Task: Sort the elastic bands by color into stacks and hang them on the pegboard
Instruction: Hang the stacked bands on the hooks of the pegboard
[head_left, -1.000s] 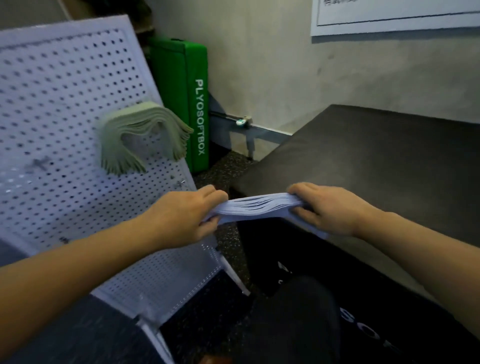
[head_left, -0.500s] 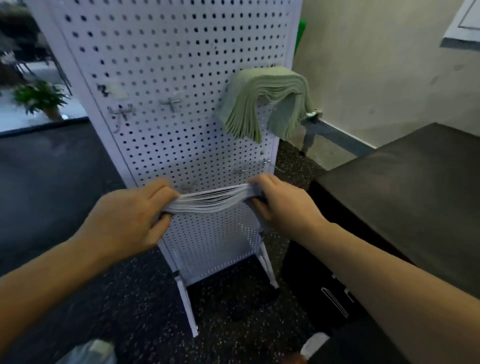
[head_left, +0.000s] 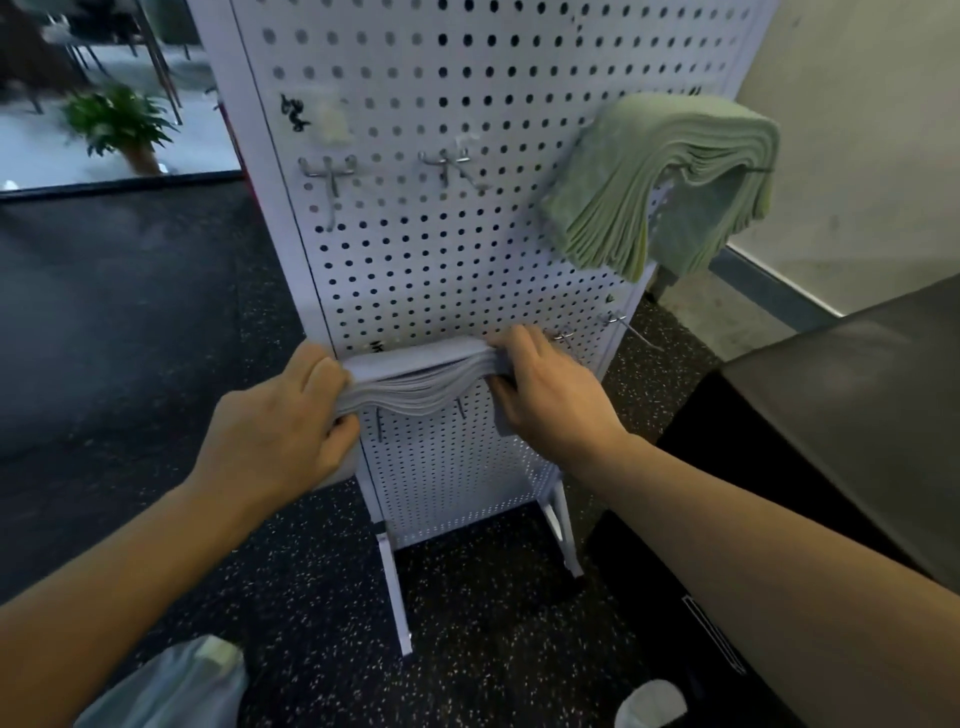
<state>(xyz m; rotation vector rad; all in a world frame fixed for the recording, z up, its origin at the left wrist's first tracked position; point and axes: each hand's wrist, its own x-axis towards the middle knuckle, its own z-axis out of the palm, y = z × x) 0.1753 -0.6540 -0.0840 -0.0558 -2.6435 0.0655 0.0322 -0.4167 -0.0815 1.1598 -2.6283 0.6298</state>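
Grey bands (head_left: 415, 382) stretched level, left to right — left hand (head_left: 280, 431) and right hand (head_left: 550, 389) gripping their ends.

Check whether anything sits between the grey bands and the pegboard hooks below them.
Nothing visible does. Both hands, left and right, hold the grey bands right above two bare hooks; the green bands hang well clear.

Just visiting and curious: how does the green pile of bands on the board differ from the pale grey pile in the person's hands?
The green stack hangs draped over a hook high on the right of the pegboard, ends drooping; the grey stack is held lower, stretched nearly level in front of the board. Nothing grips the green stack; the left hand and right hand each grip an end of the grey stack. Both are many-layered stacks of flat bands.
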